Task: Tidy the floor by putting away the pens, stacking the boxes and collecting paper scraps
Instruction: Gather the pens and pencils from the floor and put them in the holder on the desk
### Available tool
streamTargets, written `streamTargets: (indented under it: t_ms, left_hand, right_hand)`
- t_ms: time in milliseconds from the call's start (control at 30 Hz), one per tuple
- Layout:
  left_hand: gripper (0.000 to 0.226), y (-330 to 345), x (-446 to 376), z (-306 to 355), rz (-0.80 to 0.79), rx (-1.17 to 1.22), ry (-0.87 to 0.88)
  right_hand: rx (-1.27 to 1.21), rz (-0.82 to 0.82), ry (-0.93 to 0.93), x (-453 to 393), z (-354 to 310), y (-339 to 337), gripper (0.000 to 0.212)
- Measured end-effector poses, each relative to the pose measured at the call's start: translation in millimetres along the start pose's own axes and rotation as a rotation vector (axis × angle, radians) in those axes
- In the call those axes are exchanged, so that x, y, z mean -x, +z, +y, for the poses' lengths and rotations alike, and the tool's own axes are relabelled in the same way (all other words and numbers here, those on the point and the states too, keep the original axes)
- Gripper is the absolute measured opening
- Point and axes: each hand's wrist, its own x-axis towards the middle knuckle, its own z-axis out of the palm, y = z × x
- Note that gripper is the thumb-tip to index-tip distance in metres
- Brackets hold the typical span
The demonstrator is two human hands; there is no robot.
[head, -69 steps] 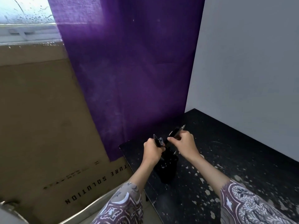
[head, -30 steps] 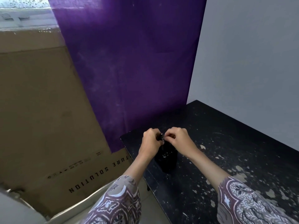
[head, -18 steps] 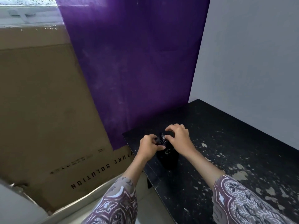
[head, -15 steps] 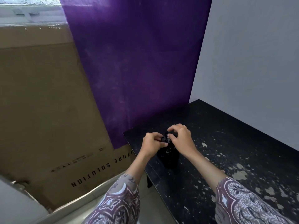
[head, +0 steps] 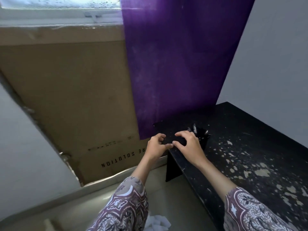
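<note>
Hands off pens (head: 194, 128) now; left hand (head: 155, 146), right hand (head: 190, 145) loosely curled, empty, at holder's (head: 204, 140) 8 o'clock near table (head: 250, 157) edge.

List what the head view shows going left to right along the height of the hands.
Cardboard box → left hand → right hand → black pen holder with pens in it → black table with worn, flaking paint.

Both forearms reach forward out of patterned sleeves (head: 128, 207). Left hand (head: 155, 146) has its fingers loosely curled with nothing in them, thumb pointing right. Right hand (head: 189, 145) sits just beside it, fingers arched and relaxed, thumb tip almost meeting the left thumb.
</note>
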Motion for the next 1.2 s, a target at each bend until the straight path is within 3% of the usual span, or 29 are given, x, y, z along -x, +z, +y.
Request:
streamTargets:
  t_ms: [600, 933, 1200]
  left_hand:
    - [0.047, -238.1, 287.2, -210.3, 0.155, -0.109, -0.362]
    - [0.034, -273.7, 385.9, -323.3, 0.193, -0.015, -0.566]
    - [0.032, -254.0, 419.3, -444.3, 0.287, 0.017, -0.691]
  right_hand:
    - [-0.053, -0.375, -0.062, 212.6, -151.6, 185.2, 0.032]
    - [0.012, -0.597, -0.082, 288.3, -164.4, 281.0, 0.031]
    - [0.060, -0.784, -0.088, 330.4, -122.0, 378.8, 0.032]
